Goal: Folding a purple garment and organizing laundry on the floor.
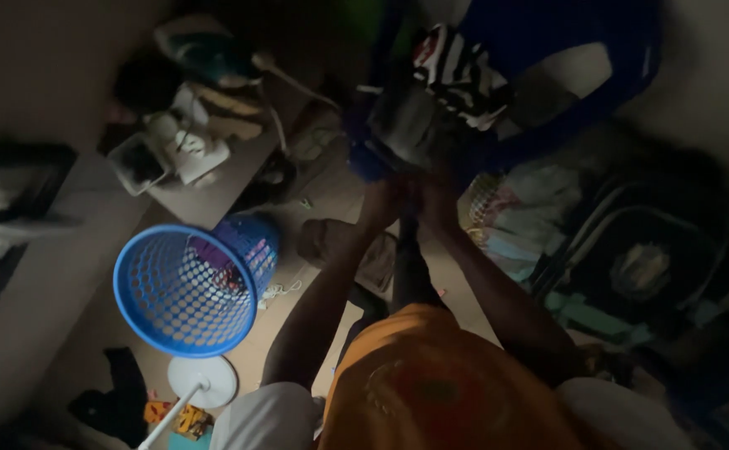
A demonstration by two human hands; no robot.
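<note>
Both hands, left hand (381,200) and right hand (435,200), are meeting closed around a dark garment (410,267) hanging down between them, just below the blue chair (564,75); exact finger closure is too dim to tell. Folding is looking barely begun. The chair is carrying a striped cloth (456,71), and the blue basket (183,292) at left is holding a few clothes.

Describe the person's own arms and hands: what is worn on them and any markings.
Both arms are bare from short white sleeves at the shoulders down to the hands. The left hand and right hand wear no gloves. The room is too dim to show rings, a watch or marks. An orange cloth covers the front of the body.
</note>
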